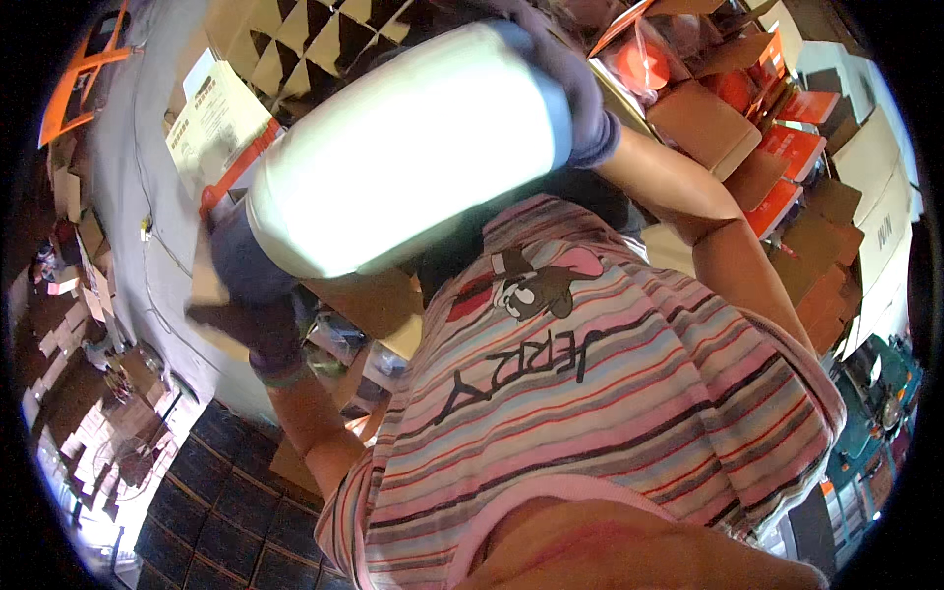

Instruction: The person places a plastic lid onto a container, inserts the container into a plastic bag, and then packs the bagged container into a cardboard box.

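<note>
A large white cylinder (408,157) with rounded edges and a bluish right end lies tilted across the upper middle, so bright that its surface detail is lost. Its kind I cannot make out. My left hand (254,261), in a dark glove, is closed around the lower left end. At the upper right end, my right hand (580,98), gloved too, wraps the bluish edge. The fingers of both hands are partly hidden behind the cylinder and somewhat blurred.
A cardboard box with crossed dividers (315,44) stands beyond the cylinder. Opened cartons (703,128) with red-orange things lie to the right. At left are a printed pale sheet or box (216,128), a red strap (241,167) and a grey surface (157,177).
</note>
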Available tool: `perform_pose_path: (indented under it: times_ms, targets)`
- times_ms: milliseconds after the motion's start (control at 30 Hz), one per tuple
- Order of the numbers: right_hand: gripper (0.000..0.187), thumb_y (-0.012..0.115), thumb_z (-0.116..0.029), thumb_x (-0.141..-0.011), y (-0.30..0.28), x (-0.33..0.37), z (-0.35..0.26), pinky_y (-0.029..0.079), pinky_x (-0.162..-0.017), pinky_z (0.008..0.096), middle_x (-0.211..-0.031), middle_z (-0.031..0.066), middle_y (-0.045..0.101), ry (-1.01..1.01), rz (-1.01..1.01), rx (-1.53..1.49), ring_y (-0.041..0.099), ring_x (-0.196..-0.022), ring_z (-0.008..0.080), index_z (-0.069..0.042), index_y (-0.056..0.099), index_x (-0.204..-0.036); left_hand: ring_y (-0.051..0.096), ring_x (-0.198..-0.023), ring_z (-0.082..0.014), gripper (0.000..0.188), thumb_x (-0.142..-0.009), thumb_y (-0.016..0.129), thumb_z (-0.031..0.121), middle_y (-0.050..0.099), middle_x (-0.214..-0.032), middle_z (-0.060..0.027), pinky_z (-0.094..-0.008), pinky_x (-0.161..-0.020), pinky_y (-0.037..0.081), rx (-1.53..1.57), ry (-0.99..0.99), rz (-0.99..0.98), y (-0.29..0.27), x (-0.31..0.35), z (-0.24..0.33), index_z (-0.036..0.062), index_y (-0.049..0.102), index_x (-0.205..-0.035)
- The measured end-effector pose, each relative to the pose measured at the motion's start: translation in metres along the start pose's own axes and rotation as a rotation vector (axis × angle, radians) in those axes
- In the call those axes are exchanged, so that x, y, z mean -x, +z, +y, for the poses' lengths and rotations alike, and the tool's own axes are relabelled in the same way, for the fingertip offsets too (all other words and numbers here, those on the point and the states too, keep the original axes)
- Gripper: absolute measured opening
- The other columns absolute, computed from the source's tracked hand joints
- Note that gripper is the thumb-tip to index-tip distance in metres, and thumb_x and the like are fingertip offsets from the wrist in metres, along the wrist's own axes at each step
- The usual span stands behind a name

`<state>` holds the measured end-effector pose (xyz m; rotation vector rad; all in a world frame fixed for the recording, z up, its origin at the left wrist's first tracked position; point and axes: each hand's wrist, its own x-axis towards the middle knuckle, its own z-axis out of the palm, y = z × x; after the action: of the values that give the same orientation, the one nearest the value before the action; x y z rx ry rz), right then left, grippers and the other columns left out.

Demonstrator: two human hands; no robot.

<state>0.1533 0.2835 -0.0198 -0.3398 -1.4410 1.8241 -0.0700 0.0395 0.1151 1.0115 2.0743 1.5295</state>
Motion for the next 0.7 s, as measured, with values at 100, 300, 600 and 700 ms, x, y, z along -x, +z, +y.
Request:
perform_pose_path:
  times_ms: [100, 300, 600, 700]
  targets:
    - [0.081, 0.063, -0.041, -0.084, 0.008, 0.005, -0.06, 0.032, -0.108, 0.0392, -0.144, 0.0217, 0.037, -0.334, -0.236, 0.017, 0.04, -0.131, 0.0297, -0.001, 0.029, -0.145, 0.06, -0.103, -0.0327, 0.048, -0.082, 0.063, 0.033, 0.064, -0.114, -0.0175, -0.0434, -0.098, 0.041, -0.521, 0.382, -0.219, 0.006, -0.005, -0.006, -0.0025, 0.06, -0.114]
    - [0.068, 0.058, -0.023, -0.091, 0.017, 0.002, -0.095, 0.038, -0.098, 0.0264, -0.127, 0.0064, 0.048, 0.236, -0.18, -0.028, 0.046, -0.113, 0.014, -0.001, 0.027, -0.147, 0.061, -0.103, -0.0326, 0.046, -0.082, 0.067, 0.027, 0.063, -0.118, -0.016, -0.0441, -0.097, 0.042, -0.96, 0.573, -0.142, -0.017, 0.028, -0.065, -0.0008, 0.059, -0.118]
    - [0.029, 0.053, -0.021, -0.091, 0.007, -0.032, -0.101, 0.05, -0.084, 0.0381, -0.109, 0.0118, 0.058, -1.175, -0.827, 0.779, 0.06, -0.092, 0.0283, -0.005, 0.057, -0.115, 0.03, -0.139, -0.03, 0.075, -0.092, 0.029, 0.065, 0.029, -0.154, -0.0081, -0.0519, -0.114, 0.025, 0.877, -0.991, 0.246, -0.02, 0.109, -0.173, 0.0181, 0.021, -0.15]
    - [0.036, 0.054, -0.023, -0.087, 0.016, -0.03, -0.129, 0.05, -0.084, 0.0344, -0.115, 0.0096, 0.058, -1.171, -0.985, 0.892, 0.058, -0.094, 0.0256, -0.008, 0.055, -0.12, 0.031, -0.139, -0.0287, 0.072, -0.093, 0.031, 0.062, 0.029, -0.154, -0.0077, -0.0501, -0.113, 0.027, -0.017, -0.272, -0.416, -0.081, 0.105, -0.236, 0.0173, 0.023, -0.15]
